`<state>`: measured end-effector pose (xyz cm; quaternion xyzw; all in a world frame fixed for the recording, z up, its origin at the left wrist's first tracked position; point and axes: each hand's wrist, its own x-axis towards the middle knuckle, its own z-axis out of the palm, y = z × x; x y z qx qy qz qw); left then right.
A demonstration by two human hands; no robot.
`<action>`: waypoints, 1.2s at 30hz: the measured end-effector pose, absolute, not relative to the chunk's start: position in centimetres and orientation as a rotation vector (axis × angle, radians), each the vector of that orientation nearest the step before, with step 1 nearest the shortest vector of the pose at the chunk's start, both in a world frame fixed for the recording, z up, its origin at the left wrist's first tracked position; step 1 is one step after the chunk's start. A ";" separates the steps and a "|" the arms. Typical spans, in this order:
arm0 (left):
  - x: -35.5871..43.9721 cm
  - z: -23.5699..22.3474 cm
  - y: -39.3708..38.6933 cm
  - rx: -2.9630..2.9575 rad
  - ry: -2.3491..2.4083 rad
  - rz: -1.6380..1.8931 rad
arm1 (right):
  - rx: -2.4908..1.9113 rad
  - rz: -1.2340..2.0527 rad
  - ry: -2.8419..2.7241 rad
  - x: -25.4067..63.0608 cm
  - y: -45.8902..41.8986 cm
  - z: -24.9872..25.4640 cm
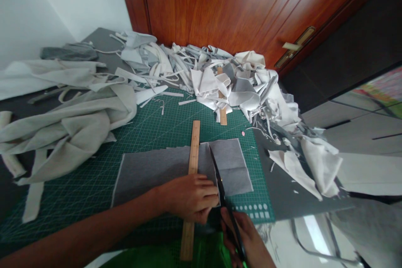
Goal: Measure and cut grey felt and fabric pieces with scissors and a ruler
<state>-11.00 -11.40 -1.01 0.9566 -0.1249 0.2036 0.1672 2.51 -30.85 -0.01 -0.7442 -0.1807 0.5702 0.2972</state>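
A grey fabric piece (150, 169) lies flat on the green cutting mat (94, 184). A wooden ruler (194, 150) lies across the fabric from far to near. My left hand (190, 197) rests on the fabric and ruler, fingers curled and pinching the fabric's edge beside the blades. My right hand (248, 240) grips black scissors (220, 182), whose blades run along a cut line in the fabric just right of the ruler. A smaller grey section (234, 167) lies right of the blades.
Heaps of white and grey fabric scraps (220, 79) cover the mat's far side and the right (310, 163). A large cream cloth (72, 121) lies at the left. A second wooden ruler (222, 115) sticks out of the scraps. A wooden door (238, 4) stands behind.
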 end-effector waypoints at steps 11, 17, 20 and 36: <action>-11.0 -0.9 -11.7 2.703 -0.437 0.652 | -1.910 1.543 -0.501 2.9 -29.9 0.1; -11.2 -0.8 -11.7 2.712 -0.448 0.617 | -1.947 1.559 -0.552 3.7 -29.3 0.8; -11.2 -0.8 -11.6 2.700 -0.440 0.608 | -1.907 1.587 -0.577 4.2 -28.8 1.4; -11.1 -0.9 -11.5 2.701 -0.438 0.519 | -1.882 1.691 -0.561 7.1 -29.1 1.3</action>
